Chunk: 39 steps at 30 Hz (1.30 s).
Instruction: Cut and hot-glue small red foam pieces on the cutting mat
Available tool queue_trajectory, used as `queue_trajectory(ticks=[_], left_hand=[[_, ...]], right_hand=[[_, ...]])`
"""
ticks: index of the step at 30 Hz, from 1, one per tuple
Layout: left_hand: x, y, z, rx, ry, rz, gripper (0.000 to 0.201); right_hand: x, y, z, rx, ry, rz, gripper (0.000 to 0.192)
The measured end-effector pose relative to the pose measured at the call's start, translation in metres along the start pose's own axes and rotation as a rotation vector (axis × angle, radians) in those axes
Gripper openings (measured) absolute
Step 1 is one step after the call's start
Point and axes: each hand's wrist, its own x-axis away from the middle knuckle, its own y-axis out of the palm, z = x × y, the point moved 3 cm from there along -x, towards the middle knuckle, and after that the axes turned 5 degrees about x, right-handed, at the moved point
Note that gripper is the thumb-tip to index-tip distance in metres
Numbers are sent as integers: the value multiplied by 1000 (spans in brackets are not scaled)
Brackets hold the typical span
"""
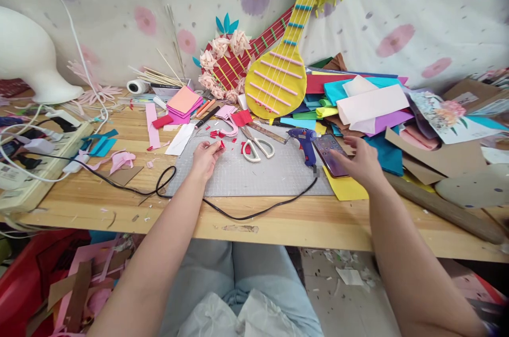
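My left hand (205, 159) is closed in a pinch on a small red paper piece (222, 144) above the grey cutting mat (238, 180). Fingers apart, my right hand (360, 159) reaches over the smartphone (331, 153), a fingertip at or just above its screen. Beside the phone lies a blue hot glue gun (304, 143), its black cord (254, 216) running left across the table. White-handled scissors (258, 149) rest on the mat among red paper scraps (243, 117). Part of a yellow sheet (350, 190) shows under the phone.
Two paper-decorated lute shapes, one yellow (274, 88) and one red (233, 69), lean at the back. Coloured sheets (369, 104) pile up on the right. A power strip (47, 167) with cables sits left, near a white lamp-like object (32, 56). A wooden stick (445, 210) lies at right.
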Motion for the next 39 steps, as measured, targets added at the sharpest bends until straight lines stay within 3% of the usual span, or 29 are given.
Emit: queue_trajectory(ticks=[5, 10, 18, 23, 33, 37, 39], left_hand=[[1, 2, 1, -7, -10, 35, 31], [2, 1, 3, 3, -4, 34, 31], [1, 0, 3, 18, 12, 43, 33], [1, 0, 5, 8, 27, 49, 35], [-3, -4, 6, -8, 77, 49, 38], [-1, 0, 5, 14, 64, 26, 35], [1, 2, 4, 21, 38, 0, 33]], right_hand=[[23, -2, 35, 145, -150, -46, 54], [28, 4, 41, 178, -184, -83, 56], [20, -9, 28, 161, -66, -12, 44], [17, -9, 18, 109, -12, -78, 37], [7, 14, 15, 105, -192, -136, 33], [7, 2, -6, 77, -142, -121, 18], [10, -4, -28, -6, -122, -239, 12]])
